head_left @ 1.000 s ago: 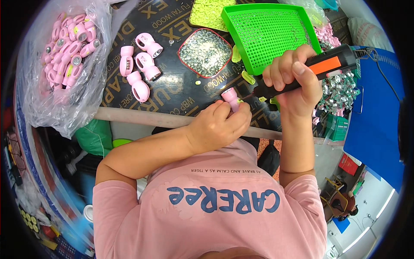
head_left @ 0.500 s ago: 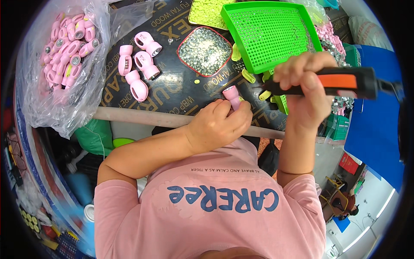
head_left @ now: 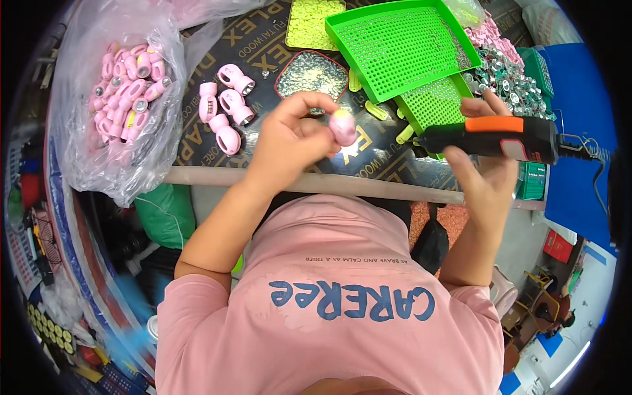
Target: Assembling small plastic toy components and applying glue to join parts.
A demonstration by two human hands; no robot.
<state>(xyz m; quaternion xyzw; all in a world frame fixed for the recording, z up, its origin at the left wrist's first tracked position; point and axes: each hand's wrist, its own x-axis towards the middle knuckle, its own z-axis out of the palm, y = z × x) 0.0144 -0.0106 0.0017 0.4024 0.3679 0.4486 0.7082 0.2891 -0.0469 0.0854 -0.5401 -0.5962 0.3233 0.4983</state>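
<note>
My left hand (head_left: 289,145) is raised over the table edge, its thumb and fingers pinching a small pink flashlight (head_left: 343,129) with a yellow-green spot on it. In my right hand (head_left: 490,184) lies a black and orange electric screwdriver (head_left: 500,137), its tip pointing left and a coiled cord at its rear. My right fingers sit loosely around its body, thumb below. Several pink flashlights (head_left: 228,139) rest on the table left of my left hand. Beyond that hand stands a red-rimmed tray (head_left: 280,90) of tiny shiny metal parts.
A clear plastic bag (head_left: 69,141) full of pink flashlights stands at the left. Two green perforated baskets (head_left: 399,46) overlap at the back right, with loose yellow-green pieces (head_left: 376,110) beside them. Behind are a tray of yellow-green parts (head_left: 315,23) and a heap of green-and-silver parts (head_left: 503,79).
My left hand has lifted the flashlight off the table edge and turned it, moving left. The right hand has loosened and shifted its fingers around the screwdriver. The view has shifted slightly.
</note>
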